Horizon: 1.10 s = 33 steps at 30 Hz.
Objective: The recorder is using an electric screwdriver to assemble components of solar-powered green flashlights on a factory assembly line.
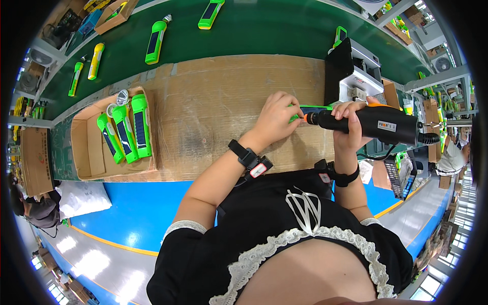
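Observation:
My right hand (351, 119) is wrapped round a black electric screwdriver (389, 124), held level with its tip pointing left. The orange nose of the tool meets the fingertips of my left hand (277, 116). These fingers are closed on the end of a green flashlight (317, 109) with a dark panel, which lies partly behind the screwdriver. The exact spot where the tip touches is hidden by my fingers. To the left, a cardboard tray (89, 140) holds several green flashlights (141, 127), some with silver lamp heads showing.
Brown cardboard (213, 101) covers the bench in front of me. Beyond it, a green conveyor belt (244, 40) carries several green flashlights and a yellow one (95, 61). A black and silver screw feeder (356, 76) stands at the right, with a black crate (399, 175) lower down.

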Motion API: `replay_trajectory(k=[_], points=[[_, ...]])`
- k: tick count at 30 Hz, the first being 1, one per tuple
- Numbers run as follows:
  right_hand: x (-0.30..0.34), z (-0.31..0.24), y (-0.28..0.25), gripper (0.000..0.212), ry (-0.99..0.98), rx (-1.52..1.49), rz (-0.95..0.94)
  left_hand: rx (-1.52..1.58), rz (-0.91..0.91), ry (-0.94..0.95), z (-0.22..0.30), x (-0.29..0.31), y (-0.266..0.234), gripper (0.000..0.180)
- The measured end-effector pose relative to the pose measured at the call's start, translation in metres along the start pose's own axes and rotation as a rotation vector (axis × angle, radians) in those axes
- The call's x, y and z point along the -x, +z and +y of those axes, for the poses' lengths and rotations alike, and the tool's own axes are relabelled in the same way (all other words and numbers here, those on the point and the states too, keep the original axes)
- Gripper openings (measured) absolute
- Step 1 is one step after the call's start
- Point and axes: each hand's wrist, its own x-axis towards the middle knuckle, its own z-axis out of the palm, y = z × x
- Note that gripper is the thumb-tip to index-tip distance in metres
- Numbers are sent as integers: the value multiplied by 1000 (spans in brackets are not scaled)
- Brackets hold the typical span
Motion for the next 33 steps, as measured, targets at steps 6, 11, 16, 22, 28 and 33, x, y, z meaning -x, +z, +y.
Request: replay_trajectory(k=[6,11,16,22,28,33], points=[[2,1,-1,46,14,82,-27,-13,8,-1,-1,1,1,16],[2,0,-1,45,22,88,-32,-22,6,-5,0,1,1,16],[1,3,-1,46,13,21,-31,-15,-1,-12,-1,0,2,21],[3,5,1,45,27,104,-47,-20,-2,-24,1,-2,0,36],[2,5,-1,44,7,99,-53,-59,-26,-58,-2,2,4,51],[2,7,1,44,17,102,-53,-93,-45,-70,-4,4,7,56]])
